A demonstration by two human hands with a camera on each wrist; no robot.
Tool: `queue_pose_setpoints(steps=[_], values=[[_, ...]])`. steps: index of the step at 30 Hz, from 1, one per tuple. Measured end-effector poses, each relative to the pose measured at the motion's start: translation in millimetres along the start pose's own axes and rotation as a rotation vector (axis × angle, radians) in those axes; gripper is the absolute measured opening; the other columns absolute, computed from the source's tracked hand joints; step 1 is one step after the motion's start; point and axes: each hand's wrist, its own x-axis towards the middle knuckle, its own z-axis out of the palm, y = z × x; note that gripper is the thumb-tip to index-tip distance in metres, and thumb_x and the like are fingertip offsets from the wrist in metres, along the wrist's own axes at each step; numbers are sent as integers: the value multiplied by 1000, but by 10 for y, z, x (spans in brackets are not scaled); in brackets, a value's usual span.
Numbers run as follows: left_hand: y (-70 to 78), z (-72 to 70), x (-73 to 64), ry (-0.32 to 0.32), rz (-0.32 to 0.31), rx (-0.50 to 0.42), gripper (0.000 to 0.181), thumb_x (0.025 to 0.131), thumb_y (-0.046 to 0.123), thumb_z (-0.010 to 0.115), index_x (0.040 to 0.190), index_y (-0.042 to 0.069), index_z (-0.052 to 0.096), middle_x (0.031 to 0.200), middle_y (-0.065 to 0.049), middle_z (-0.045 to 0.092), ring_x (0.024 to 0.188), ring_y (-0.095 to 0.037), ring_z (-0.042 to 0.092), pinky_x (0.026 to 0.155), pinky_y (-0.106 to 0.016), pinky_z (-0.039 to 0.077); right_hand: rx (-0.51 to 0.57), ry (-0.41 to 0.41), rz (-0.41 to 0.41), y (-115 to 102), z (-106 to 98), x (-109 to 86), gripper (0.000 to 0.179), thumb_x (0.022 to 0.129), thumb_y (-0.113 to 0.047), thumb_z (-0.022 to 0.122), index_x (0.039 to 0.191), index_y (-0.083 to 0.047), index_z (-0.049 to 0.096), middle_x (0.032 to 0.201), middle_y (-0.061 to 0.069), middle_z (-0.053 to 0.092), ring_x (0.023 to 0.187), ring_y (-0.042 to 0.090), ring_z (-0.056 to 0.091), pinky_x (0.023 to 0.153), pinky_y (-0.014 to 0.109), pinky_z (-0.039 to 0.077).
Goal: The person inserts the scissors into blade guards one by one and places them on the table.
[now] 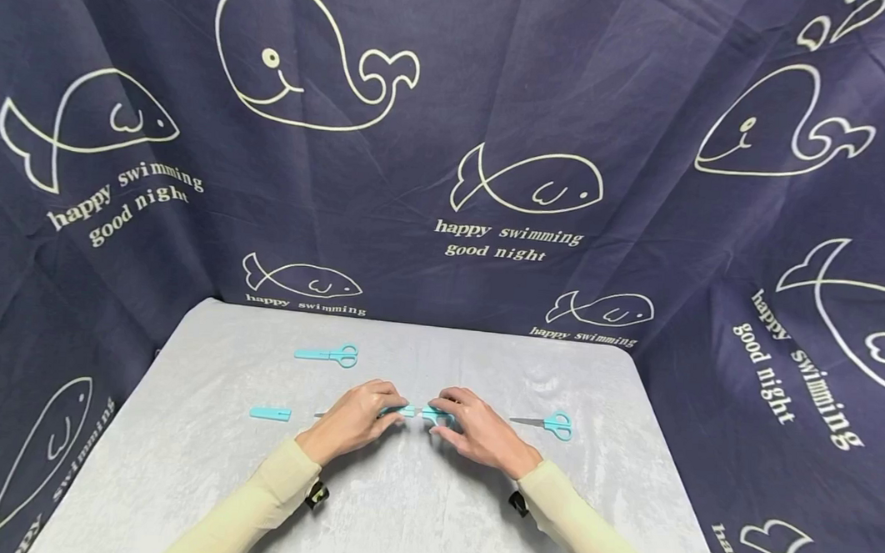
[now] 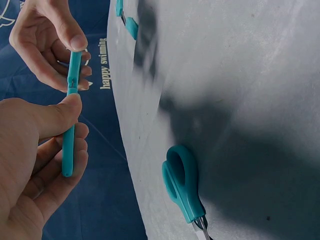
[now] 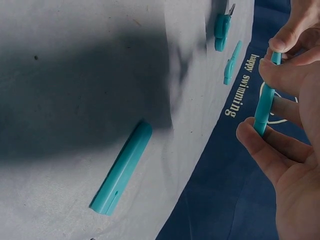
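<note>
My left hand (image 1: 358,414) pinches a turquoise scissors cover (image 2: 68,147) between thumb and fingers. My right hand (image 1: 477,429) grips the turquoise handles of a pair of scissors (image 2: 74,67), lined up end to end with that cover. The blades of these scissors hardly show at the joint. Both pieces are held above the table. Beneath my left hand lies another pair of scissors (image 2: 184,185) with bare blades, mostly hidden in the head view. A loose turquoise cover (image 3: 121,169) lies below my right hand in the right wrist view.
On the pale cloth-covered table (image 1: 415,509), uncovered scissors (image 1: 557,425) lie to the right, blades pointing left. A separate cover (image 1: 270,414) lies at the left, and covered scissors (image 1: 326,355) lie farther back. A dark blue printed curtain (image 1: 417,183) surrounds the table's back and sides.
</note>
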Motion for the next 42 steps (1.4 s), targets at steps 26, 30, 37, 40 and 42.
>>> queue_pose_setpoints(steps=[26, 30, 37, 40, 42], values=[[-1, 28, -7, -33, -14, 30, 22, 81, 19, 82, 101, 14, 76, 91, 7, 65, 84, -7, 59, 74, -24, 54, -6, 4, -15, 2, 14, 20, 41, 99, -44, 53, 124, -14, 65, 120, 3, 58, 108, 15, 57, 87, 30, 53], [5, 34, -9, -26, -12, 29, 22, 81, 19, 82, 101, 14, 76, 91, 8, 65, 84, -7, 59, 74, -24, 54, -5, 5, -11, -9, 17, 15, 36, 97, -38, 61, 123, -14, 66, 120, 3, 58, 107, 15, 57, 87, 30, 53], [14, 30, -4, -18, 1, 29, 22, 81, 20, 81, 101, 12, 76, 91, 6, 65, 83, -9, 59, 73, -25, 54, -5, 15, -17, -17, 20, 18, 33, 91, -26, 71, 122, -13, 66, 119, 5, 58, 107, 17, 58, 86, 32, 53], [11, 29, 3, -14, 7, 36, 22, 81, 20, 81, 101, 12, 76, 91, 5, 65, 83, -9, 59, 73, -25, 54, -8, 19, -23, -16, 16, 28, 34, 91, -26, 71, 122, -12, 66, 119, 5, 58, 106, 18, 58, 86, 32, 54], [9, 28, 8, -11, 8, 42, 22, 81, 20, 81, 101, 13, 76, 90, 5, 65, 83, -9, 59, 72, -25, 54, -12, 22, -31, -14, 14, 35, 34, 91, -25, 71, 121, -11, 66, 118, 6, 58, 106, 18, 58, 85, 33, 54]])
